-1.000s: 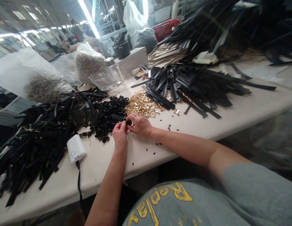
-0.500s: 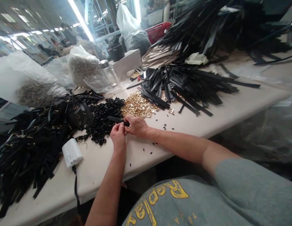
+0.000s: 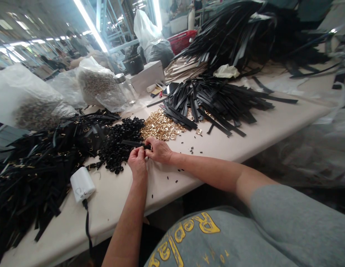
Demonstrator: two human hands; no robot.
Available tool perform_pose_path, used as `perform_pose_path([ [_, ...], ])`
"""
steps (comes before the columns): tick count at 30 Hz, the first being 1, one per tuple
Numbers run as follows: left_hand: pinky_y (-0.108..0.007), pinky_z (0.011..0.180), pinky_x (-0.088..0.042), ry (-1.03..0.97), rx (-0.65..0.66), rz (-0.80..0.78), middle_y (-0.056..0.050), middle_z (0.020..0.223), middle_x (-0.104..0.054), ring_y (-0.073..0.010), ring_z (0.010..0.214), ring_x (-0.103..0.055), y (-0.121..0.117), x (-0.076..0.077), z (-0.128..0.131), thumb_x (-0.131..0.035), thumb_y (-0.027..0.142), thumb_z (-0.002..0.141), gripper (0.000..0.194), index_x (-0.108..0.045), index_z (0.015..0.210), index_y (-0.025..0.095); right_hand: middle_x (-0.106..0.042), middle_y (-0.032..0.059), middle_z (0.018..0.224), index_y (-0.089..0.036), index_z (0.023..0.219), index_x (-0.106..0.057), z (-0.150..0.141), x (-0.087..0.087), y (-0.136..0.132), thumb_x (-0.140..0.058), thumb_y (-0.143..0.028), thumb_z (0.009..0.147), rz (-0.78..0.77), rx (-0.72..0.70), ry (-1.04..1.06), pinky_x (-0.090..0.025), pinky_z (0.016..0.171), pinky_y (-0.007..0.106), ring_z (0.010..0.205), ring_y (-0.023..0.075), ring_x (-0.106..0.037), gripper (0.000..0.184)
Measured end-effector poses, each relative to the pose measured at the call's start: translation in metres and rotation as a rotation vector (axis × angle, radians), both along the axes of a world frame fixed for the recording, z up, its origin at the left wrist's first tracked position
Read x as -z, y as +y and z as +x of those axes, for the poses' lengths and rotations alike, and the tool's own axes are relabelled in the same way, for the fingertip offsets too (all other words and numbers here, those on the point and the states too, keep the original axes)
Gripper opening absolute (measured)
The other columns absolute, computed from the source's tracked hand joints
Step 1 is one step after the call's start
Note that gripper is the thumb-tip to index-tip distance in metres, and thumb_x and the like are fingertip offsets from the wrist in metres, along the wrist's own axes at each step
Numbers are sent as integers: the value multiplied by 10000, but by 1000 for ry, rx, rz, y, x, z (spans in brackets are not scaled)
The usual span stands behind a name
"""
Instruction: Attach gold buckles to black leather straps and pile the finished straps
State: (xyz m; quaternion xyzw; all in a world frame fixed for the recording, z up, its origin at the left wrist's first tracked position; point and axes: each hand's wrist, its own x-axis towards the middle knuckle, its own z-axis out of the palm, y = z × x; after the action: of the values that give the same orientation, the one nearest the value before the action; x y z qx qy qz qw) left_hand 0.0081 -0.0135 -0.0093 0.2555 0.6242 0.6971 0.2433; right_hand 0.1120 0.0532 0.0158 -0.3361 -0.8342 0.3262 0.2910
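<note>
Strap point(image 3: 130, 143), black, is sticking out leftward over the black loop pile point(image 3: 115, 152); left hand point(image 3: 138, 162) and right hand point(image 3: 160, 151) are both pinching its other end between fingertips. Gold buckles point(image 3: 159, 126) are lying just beyond the right hand.

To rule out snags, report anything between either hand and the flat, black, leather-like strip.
Nothing visible: left hand and right hand both pinch the strip. The heap of small black loops lies beside, not between.
</note>
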Motion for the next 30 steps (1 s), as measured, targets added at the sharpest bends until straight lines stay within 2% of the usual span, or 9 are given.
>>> perform_pose_path([
  [2, -244, 678, -502, 0, 12, 12, -2, 738, -641, -114, 659, -599, 0, -1, 1, -746, 406, 687, 306, -649, 807, 143, -636, -6, 948, -185, 1088, -535, 2, -1, 3, -616, -241, 822, -62, 23, 40, -394, 702, 238, 730, 126, -554, 284],
  [4, -254, 695, -507, 21, 24, 16, -3, 739, -642, -120, 671, -604, 0, -2, 2, -740, 402, 697, 295, -649, 808, 144, -647, -11, 920, -187, 1073, -560, 4, -4, 5, -606, -269, 847, -99, 31, 22, -394, 698, 237, 736, 129, -566, 245],
  [7, -260, 702, -501, 96, 16, -3, -11, 753, -648, -131, 694, -607, -1, -3, 3, -727, 407, 718, 287, -658, 817, 147, -659, 5, 869, -190, 953, -617, 7, -9, 8, -560, -302, 891, -59, 6, -91, -381, 680, 249, 774, 155, -582, 141],
  [12, -245, 704, -464, 187, -24, -18, 3, 741, -634, -124, 690, -572, -2, -3, 2, -716, 405, 735, 264, -668, 814, 158, -675, 57, 917, -177, 959, -624, 4, -7, 9, -484, -325, 938, 18, -40, -225, -379, 669, 267, 795, 187, -596, 204],
  [17, -242, 738, -450, 185, -41, 22, 10, 753, -624, -119, 710, -558, -1, -2, 3, -713, 398, 741, 251, -664, 808, 161, -678, 62, 908, -163, 878, -614, 2, -8, 9, -469, -266, 937, 45, -112, -219, -381, 679, 262, 817, 185, -600, 188],
  [19, -238, 722, -448, 147, -47, 37, 10, 754, -621, -116, 704, -555, -1, -2, 4, -723, 399, 733, 260, -658, 809, 159, -673, 40, 826, -157, 824, -605, 3, -11, 8, -472, -236, 929, -29, -136, -171, -382, 658, 244, 754, 159, -597, 186],
  [24, -225, 632, -429, 117, -84, 59, 23, 704, -588, -107, 640, -534, -1, -5, 6, -745, 399, 707, 282, -617, 775, 157, -651, -17, 672, -136, 762, -561, 4, -10, 4, -428, -174, 916, -369, -258, 32, -379, 529, 191, 479, 74, -538, 207],
  [30, -227, 615, -425, 169, -94, 42, 24, 673, -575, -105, 611, -523, -3, -12, 8, -732, 406, 719, 279, -608, 754, 159, -649, -7, 659, -134, 780, -544, 0, -3, 0, -441, -179, 899, -572, -282, 161, -365, 423, 157, 447, 76, -557, 164],
])
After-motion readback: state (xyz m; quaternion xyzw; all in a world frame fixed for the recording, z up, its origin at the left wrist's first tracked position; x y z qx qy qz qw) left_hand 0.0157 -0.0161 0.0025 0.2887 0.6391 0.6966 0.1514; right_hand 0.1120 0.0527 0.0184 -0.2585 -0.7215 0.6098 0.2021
